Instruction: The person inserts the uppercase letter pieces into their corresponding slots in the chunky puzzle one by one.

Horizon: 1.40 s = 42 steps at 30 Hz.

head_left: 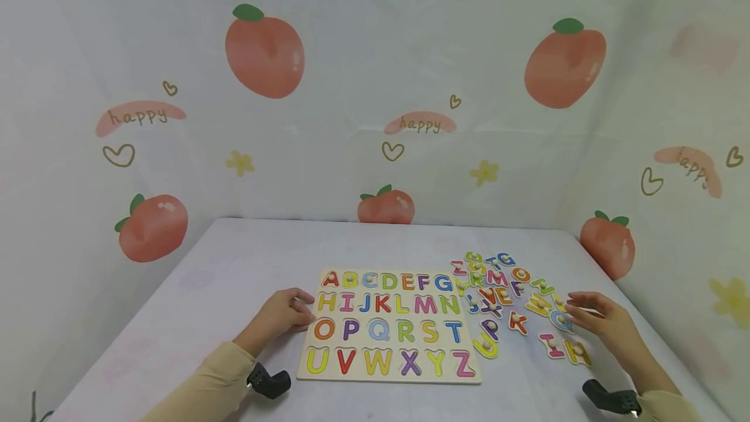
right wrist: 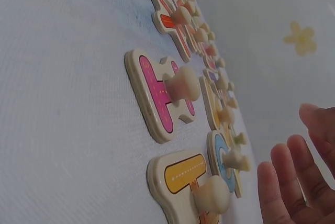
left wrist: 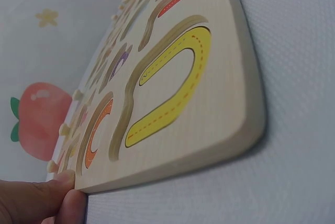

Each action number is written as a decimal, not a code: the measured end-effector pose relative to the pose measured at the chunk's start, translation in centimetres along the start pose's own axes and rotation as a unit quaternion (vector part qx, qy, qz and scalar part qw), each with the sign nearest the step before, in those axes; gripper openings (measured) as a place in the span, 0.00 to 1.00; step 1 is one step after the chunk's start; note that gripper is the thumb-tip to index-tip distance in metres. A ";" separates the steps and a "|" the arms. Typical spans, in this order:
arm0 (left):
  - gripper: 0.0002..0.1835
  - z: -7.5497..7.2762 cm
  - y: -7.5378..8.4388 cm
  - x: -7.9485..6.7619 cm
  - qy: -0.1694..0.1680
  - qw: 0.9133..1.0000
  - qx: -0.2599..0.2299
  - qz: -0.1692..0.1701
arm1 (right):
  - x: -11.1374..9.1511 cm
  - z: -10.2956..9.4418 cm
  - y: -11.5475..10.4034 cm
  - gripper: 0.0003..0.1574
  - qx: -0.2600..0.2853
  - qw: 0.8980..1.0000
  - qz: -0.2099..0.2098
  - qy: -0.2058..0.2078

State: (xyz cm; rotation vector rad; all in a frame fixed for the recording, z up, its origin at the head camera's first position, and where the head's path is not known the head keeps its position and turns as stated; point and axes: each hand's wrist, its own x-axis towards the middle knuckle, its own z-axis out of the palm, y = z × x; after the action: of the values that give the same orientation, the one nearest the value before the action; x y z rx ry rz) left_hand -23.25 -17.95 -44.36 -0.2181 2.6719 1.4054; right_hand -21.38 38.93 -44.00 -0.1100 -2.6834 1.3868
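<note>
A wooden alphabet puzzle board (head_left: pixel 387 350), printed with coloured letters A to Z, lies flat on the table. My left hand (head_left: pixel 293 308) holds its left edge; in the left wrist view the thumb (left wrist: pixel 65 178) is against the rim. Round knobs (left wrist: pixel 64 130) stand up from the board's far row. To the right, my right hand (head_left: pixel 597 314) hovers with fingers extended beside the blue letter Q piece (head_left: pixel 561 322). The right wrist view shows its fingers (right wrist: pixel 288 169) apart from the pieces. Nearer me lie the pink I piece (right wrist: pixel 162 98) and the orange-yellow H piece (right wrist: pixel 183 174).
More loose knobbed letter pieces lie scattered right of the board, among them a red K (head_left: pixel 518 323), a purple P (head_left: pixel 489 329) and a yellow U (head_left: pixel 486 347). Some touch or overlap near the board's right edge. A peach-printed cloth (head_left: pixel 328 168) hangs behind the white table (head_left: pixel 258 246).
</note>
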 end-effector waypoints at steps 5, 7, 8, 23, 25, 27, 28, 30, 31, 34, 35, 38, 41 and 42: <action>0.19 0.1 -0.1 0.1 0.003 1.000 -0.005 -0.007 | 0.1 0.0 0.1 0.38 0.011 1.000 0.008 0.003; 0.19 0.1 -0.1 0.2 0.002 1.000 -0.004 -0.008 | 0.2 0.0 0.0 0.37 0.007 1.000 0.009 0.003; 0.19 0.1 -0.1 0.2 0.002 1.000 -0.002 -0.007 | 0.2 0.0 0.0 0.37 0.006 1.000 0.011 0.004; 0.19 0.0 -0.1 0.1 -0.002 1.000 0.002 -0.003 | 2.5 0.9 -0.7 0.37 -0.022 1.000 -0.016 -0.007; 0.20 0.0 0.0 0.2 -0.003 1.000 -0.002 -0.009 | 2.9 1.0 -0.8 0.37 -0.017 1.000 -0.020 -0.012; 0.20 0.0 0.0 0.2 -0.004 1.000 -0.002 -0.009 | 3.1 1.2 -1.3 0.36 -0.009 1.000 -0.023 -0.010; 0.20 0.0 0.0 0.2 -0.004 1.000 -0.002 -0.009 | 3.2 1.3 -1.6 0.36 -0.008 1.000 -0.025 -0.013; 0.20 0.0 0.0 0.2 -0.006 1.000 0.003 -0.005 | 3.5 1.6 -2.3 0.35 -0.010 0.999 -0.027 -0.015; 0.20 0.0 0.0 0.1 -0.005 1.000 0.006 -0.002 | 3.8 1.9 -2.6 0.35 -0.012 0.999 -0.027 -0.015; 0.20 -0.1 0.0 0.2 -0.006 1.000 0.013 0.000 | 4.9 2.8 -3.8 0.34 -0.022 0.999 -0.033 -0.025; 0.20 -0.1 -0.1 0.2 -0.006 1.000 0.014 -0.001 | 5.4 3.2 -4.1 0.35 -0.025 0.999 -0.034 -0.025; 0.20 -0.2 -0.2 0.3 -0.007 1.000 0.012 -0.002 | 7.1 4.7 -5.3 0.33 -0.015 0.998 -0.046 -0.030; 0.20 -0.1 -0.3 0.4 -0.007 1.000 0.007 0.001 | 8.7 6.2 -6.3 0.32 0.009 0.998 -0.057 -0.039; 0.20 0.0 -0.4 0.5 -0.008 1.000 0.006 0.003 | 9.2 6.7 -6.6 0.31 0.016 0.997 -0.061 -0.043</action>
State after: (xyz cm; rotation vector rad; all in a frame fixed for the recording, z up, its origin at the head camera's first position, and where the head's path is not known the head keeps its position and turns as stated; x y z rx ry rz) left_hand -23.63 -18.19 -44.76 -0.1984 2.6705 1.3859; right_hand -31.49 30.81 -41.76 0.1172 -2.6830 1.4283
